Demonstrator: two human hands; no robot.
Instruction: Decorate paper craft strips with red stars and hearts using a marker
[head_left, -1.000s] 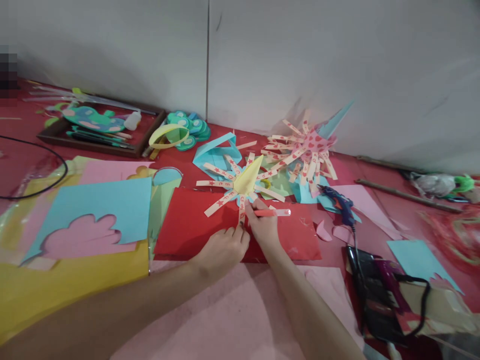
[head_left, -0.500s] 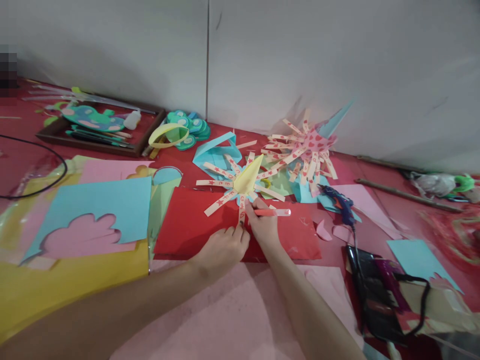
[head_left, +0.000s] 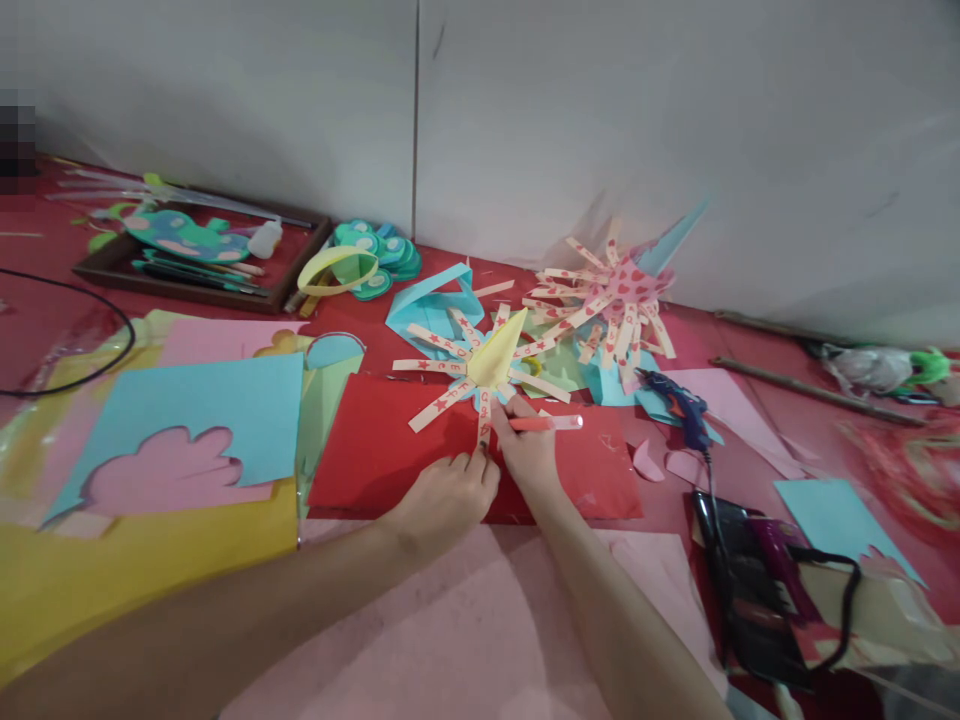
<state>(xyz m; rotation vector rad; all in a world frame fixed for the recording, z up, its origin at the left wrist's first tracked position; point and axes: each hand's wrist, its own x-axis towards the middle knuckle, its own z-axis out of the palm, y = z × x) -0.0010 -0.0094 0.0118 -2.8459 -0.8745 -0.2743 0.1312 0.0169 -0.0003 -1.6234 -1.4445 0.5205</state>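
Observation:
My right hand (head_left: pixel 529 450) is closed around a red marker pen (head_left: pixel 551 423), its capped-looking back end pointing right. The pen's tip is hidden by my fingers, close to the lettered paper strip (head_left: pixel 484 415). With its fingertips, my left hand (head_left: pixel 450 490) grips the near end of that strip. The strip belongs to a paper craft with a yellow paper cone (head_left: pixel 495 350) on a blue flower-shaped base. Other cream strips spread out around it, several with red letters and stars. Beneath lies a red sheet (head_left: pixel 390 450).
A similar pink heart-patterned craft (head_left: pixel 630 285) stands behind, on the right. A glue gun (head_left: pixel 686 405) lies right of the red sheet, above a black bag (head_left: pixel 750 590). Cut blue paper (head_left: pixel 262 400) is at left; a brown tray (head_left: pixel 277 295) holds brushes and a small bottle.
Almost nothing differs. Both hands stay at the same strip, and the marker pen has shifted only very slightly.

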